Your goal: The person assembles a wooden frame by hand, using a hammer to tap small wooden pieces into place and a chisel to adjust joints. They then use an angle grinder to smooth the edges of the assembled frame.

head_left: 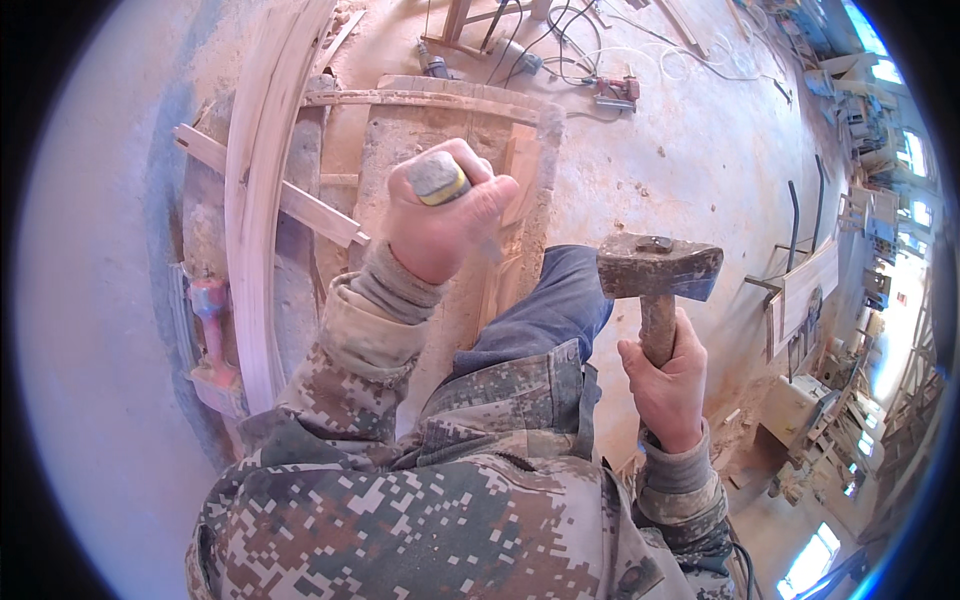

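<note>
My left hand [430, 228] is closed in a fist round an upright tool handle [437, 178]. Its blunt grey end, ringed by a yellow band, shows above the fingers; the tool's lower end is hidden below the fist. Over on the right, my right hand [668, 385] grips a hatchet [660, 268] by its wooden handle, just under the head. The dark, worn metal head is up, its flared edge toward the right. Both hands are apart from each other. Beneath my left hand lies a dusty wooden work surface [385, 140].
A long pale timber [265, 200] runs along the left, across a notched wooden piece [325, 213]. A red power tool [210, 300] is at far left. On the floor ahead are a drill [433, 62], another red power tool [617, 92] and loose cables. A board [805, 295] stands at right.
</note>
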A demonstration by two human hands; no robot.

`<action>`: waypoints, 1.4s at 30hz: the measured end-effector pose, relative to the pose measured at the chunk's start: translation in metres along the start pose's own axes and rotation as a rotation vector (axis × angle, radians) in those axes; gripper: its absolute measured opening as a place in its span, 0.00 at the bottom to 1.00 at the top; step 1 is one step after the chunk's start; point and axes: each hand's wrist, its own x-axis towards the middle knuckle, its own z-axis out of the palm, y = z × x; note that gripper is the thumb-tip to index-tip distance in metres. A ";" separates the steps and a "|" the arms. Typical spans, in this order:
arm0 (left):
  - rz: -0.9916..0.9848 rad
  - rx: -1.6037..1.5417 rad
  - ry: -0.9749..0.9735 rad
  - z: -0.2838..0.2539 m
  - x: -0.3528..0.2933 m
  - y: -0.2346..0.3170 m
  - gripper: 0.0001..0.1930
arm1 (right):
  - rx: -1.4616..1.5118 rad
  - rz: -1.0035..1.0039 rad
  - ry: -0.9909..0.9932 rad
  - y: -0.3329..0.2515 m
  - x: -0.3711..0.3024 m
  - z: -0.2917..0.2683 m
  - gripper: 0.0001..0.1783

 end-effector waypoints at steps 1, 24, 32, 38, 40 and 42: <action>0.000 0.056 -0.012 0.001 -0.001 0.000 0.13 | -0.009 -0.017 0.001 -0.003 0.001 0.000 0.11; -0.065 0.357 -0.289 0.058 -0.001 0.000 0.06 | 0.047 -0.401 0.298 -0.075 0.001 -0.030 0.12; 0.056 0.444 -0.127 0.050 -0.009 -0.006 0.04 | -0.384 -0.512 0.056 -0.053 0.009 -0.027 0.12; 0.317 0.561 0.275 0.004 -0.004 0.039 0.09 | -0.147 -0.066 0.032 0.011 -0.029 -0.019 0.13; 0.013 0.301 0.333 -0.002 -0.007 0.038 0.10 | -0.017 -0.003 0.007 0.032 -0.039 -0.009 0.12; -0.125 0.193 0.365 -0.006 -0.012 0.024 0.11 | 0.024 0.086 -0.028 0.050 -0.049 -0.002 0.13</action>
